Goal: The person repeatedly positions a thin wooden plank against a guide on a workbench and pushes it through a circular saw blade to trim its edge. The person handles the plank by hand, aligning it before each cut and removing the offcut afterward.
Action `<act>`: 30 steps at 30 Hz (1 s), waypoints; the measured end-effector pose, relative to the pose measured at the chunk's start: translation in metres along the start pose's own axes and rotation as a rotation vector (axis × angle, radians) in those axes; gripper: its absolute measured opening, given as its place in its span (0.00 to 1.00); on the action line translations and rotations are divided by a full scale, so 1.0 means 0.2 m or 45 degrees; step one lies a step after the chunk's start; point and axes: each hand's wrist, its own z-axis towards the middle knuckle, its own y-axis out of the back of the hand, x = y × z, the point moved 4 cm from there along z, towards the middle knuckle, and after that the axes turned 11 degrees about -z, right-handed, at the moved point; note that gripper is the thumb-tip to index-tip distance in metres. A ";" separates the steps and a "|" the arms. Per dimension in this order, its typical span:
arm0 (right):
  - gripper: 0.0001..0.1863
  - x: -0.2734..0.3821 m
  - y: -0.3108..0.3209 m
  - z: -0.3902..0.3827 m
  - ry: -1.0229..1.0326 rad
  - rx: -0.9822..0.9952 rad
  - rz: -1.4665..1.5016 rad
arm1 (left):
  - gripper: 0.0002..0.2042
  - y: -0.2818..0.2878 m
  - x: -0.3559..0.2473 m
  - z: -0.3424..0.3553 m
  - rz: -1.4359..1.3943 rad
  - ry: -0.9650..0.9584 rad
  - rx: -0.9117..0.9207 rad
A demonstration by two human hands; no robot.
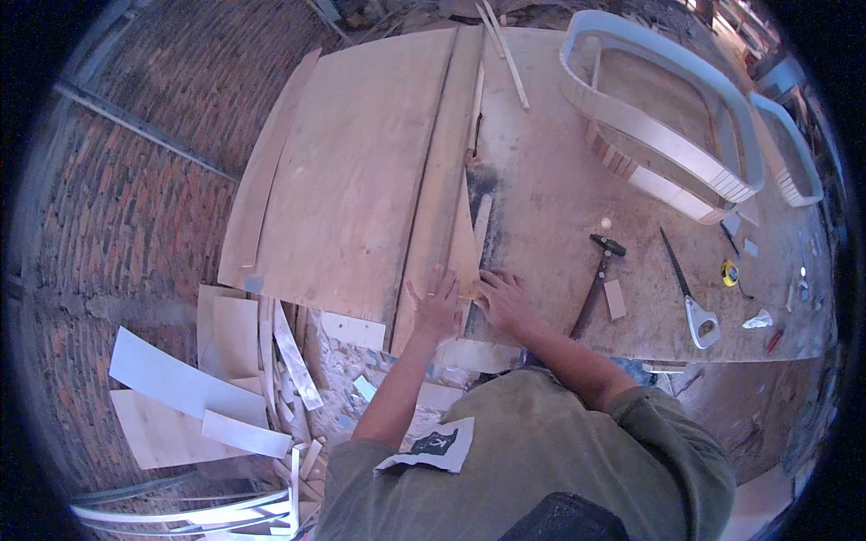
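Observation:
My left hand [437, 305] lies with its fingers spread on a long wooden board [437, 194] that runs away from me across the worktable. Beside that board is a thin, tapering wooden strip [465, 248], its near end between my two hands. Bent at the fingers, my right hand [505, 302] grips this strip's near end from the right side. A narrow pale stick [483, 221] lies just beyond my right fingertips, over a dark groove in the table. Part of the strip's near end is hidden by my fingers.
On the worktable [550, 180] to the right lie a hammer [597, 284], a small wooden block [615, 299], a handsaw [693, 302] and a yellow tape measure [730, 272]. Oval wooden frames [667, 144] stand at far right. Offcuts [185, 379] are piled by the brick wall [117, 225].

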 end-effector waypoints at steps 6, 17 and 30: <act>0.24 -0.08 -0.03 0.15 0.005 -0.089 -0.037 | 0.30 -0.09 0.06 0.18 0.162 0.022 -0.083; 0.23 -0.26 -0.02 0.39 -0.002 -0.118 -0.058 | 0.18 -0.04 0.09 0.48 0.130 0.039 -0.257; 0.25 -0.39 0.03 0.59 -0.057 -0.054 -0.065 | 0.13 -0.03 0.08 0.69 0.063 -0.003 -0.437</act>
